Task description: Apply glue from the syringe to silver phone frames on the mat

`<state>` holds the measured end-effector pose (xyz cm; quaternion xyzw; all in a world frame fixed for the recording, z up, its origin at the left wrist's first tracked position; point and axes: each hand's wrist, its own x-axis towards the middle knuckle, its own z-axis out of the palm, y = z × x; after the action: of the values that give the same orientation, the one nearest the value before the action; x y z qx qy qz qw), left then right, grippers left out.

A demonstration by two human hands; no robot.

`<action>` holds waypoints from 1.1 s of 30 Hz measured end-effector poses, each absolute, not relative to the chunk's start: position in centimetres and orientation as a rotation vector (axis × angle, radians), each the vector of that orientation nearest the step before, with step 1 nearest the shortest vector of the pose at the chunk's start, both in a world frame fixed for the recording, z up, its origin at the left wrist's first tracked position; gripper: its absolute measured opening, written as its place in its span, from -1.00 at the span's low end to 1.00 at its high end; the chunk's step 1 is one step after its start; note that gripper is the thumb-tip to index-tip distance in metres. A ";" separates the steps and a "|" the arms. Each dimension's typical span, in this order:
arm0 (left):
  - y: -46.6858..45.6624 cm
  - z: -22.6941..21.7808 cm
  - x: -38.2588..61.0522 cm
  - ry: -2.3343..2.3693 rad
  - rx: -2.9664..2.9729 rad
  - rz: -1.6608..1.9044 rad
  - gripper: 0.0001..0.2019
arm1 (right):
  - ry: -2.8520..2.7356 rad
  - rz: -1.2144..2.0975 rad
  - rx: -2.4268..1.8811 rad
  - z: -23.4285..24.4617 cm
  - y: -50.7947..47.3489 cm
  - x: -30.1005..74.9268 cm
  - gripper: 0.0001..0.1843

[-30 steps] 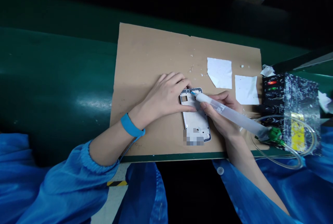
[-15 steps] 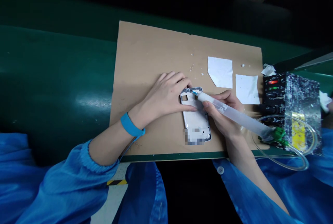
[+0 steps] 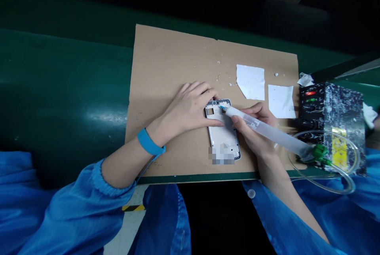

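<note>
Phone frame: the pale, dark-edged phone mid-frame (image 3: 225,136) is laid flat on the cardboard sheet (image 3: 166,65), near its front edge; part of the lower end is obscured by a pixelated patch.
Left hand: the left hand (image 3: 191,106) is partly curled; the upper-left corner of the frame is held between the fingertips at the top edge and the thumb laid across the inner plate.
Right hand: the right hand (image 3: 257,130) is closed around the dispensing syringe (image 3: 267,130), which is gripped near its nozzle end, between thumb and fingers.
Needle: the blue needle (image 3: 222,107) is pointed at the upper end of the frame; whether contact is made cannot be told.
Syringe attitude: the barrel is tilted, its rear end fitted with a green adapter (image 3: 320,153) and joined to clear tubing (image 3: 350,186).
Control box: a white-spattered black box (image 3: 344,112) is placed to the right; red and green displays are lit.
Papers: two white paper pieces (image 3: 250,82) are laid beyond the right hand, beside each other and apart.
Wrist strap: a blue wrist strap (image 3: 148,143) is worn on the left wrist.
</note>
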<state>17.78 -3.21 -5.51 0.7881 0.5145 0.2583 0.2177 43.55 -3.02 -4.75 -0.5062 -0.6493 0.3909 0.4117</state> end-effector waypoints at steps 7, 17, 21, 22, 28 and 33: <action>-3.2 -5.5 17.8 1.417 2.174 0.731 -0.47 | -1.607 0.987 -1.240 -4.7 -3.1 43.4 -0.51; -3.2 -5.4 17.8 1.419 2.180 0.709 -0.47 | -1.609 1.001 -1.232 -4.7 -3.1 43.5 -0.53; -3.2 -5.3 17.8 1.427 2.174 0.691 -0.45 | -1.607 1.023 -1.232 -4.9 -3.2 43.6 -0.55; -3.2 -5.3 17.8 1.429 2.171 0.691 -0.44 | -1.606 1.028 -1.240 -4.9 -3.2 43.6 -0.55; -3.1 -5.4 17.8 1.421 2.169 0.709 -0.45 | -1.587 1.038 -1.292 -5.0 -3.3 43.6 -0.53; -3.2 -5.2 17.8 1.420 2.161 0.699 -0.46 | -1.588 1.043 -1.292 -4.9 -3.2 43.6 -0.54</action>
<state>17.84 -3.16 -5.21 0.7853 0.5161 0.2538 0.2292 43.59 -3.23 -4.88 -0.5131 -0.6304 0.4140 0.4098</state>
